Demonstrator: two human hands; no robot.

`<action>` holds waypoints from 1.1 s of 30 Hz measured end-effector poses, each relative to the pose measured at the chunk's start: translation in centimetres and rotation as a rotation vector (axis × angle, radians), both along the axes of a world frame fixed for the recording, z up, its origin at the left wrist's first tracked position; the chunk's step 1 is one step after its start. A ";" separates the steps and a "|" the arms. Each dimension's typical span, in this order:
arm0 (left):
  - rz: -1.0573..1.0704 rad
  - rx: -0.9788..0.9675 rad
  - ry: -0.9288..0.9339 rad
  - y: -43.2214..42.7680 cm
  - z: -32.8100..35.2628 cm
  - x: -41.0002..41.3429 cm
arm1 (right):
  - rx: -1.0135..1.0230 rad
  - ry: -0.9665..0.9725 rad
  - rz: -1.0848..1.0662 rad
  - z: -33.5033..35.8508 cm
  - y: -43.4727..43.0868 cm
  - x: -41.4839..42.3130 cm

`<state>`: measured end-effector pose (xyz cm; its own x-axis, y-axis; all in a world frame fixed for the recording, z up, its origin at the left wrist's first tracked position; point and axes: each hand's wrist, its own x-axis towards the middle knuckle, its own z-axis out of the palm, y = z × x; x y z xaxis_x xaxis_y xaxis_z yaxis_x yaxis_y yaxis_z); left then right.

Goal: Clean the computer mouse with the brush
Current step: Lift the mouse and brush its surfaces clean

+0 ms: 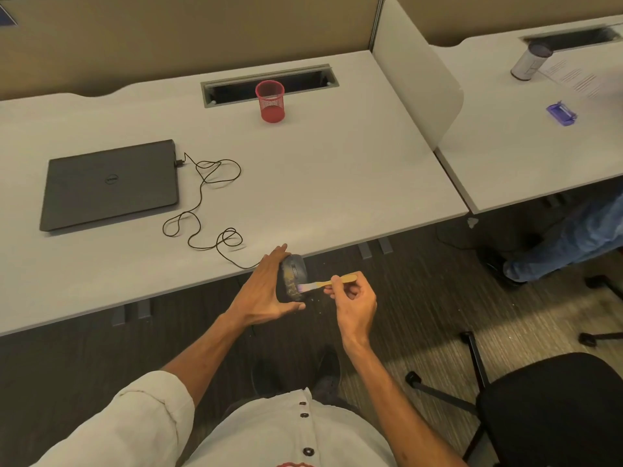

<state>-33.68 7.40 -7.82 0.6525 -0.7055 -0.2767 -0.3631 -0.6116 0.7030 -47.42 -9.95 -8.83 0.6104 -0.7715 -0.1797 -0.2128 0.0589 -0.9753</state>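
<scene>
The left hand (263, 291) clamps a dark grey corded computer mouse (292, 274) end to end, straight fingers over its far end and the thumb under its near end. It holds the mouse tilted just off the front edge of the light grey bench (337, 170), above the carpeted floor. Yellowish specks cling to the mouse's top. The right hand (354, 303) pinches the pale wooden handle of a small brush (328, 282) between thumb and curled fingers, and the brush's pale purple bristles touch the near part of the mouse. From the mouse a thin black cable (201, 195) loops over the bench to a closed dark grey laptop (109, 183), whose lid bears a round "DELL" logo. Farther back a red wire-mesh pen cup (270, 101) stands just before a long cable slot (236, 91). On the neighbouring bench to the right lie a purple plastic item (561, 112) and a printed sheet (573, 75) whose writing is too blurred to read
</scene>
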 end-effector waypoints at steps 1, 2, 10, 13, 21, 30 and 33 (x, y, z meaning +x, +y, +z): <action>-0.005 0.004 -0.009 0.0 -0.1 -0.1 | -0.014 0.017 -0.025 -0.1 -0.3 -0.2; -0.008 0.012 -0.022 0.0 -0.2 -0.2 | -0.024 0.035 -0.056 -0.2 -0.6 -0.5; -0.041 0.010 -0.101 -1.5 -0.6 -1.1 | 0.020 -0.044 -0.096 0.1 -2.5 -1.6; -0.042 0.000 -0.090 -2.1 -0.5 -1.1 | 0.018 -0.049 -0.043 0.2 -2.1 -1.4; -0.039 0.018 -0.059 -2.2 -0.6 -0.8 | -0.177 0.073 -0.173 0.4 -2.4 -1.8; -0.036 0.010 -0.142 -2.8 -0.6 -1.0 | -0.687 -0.043 0.290 1.9 -1.6 -1.8; -0.010 0.020 -0.134 -3.1 -0.6 -1.0 | -0.739 -0.050 0.362 1.5 -1.0 -2.6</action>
<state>-34.65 4.29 -8.45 0.6778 -0.7071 -0.2016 -0.4590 -0.6211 0.6353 -50.03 -10.99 -7.30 0.8375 -0.4344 0.3314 -0.0505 -0.6655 -0.7447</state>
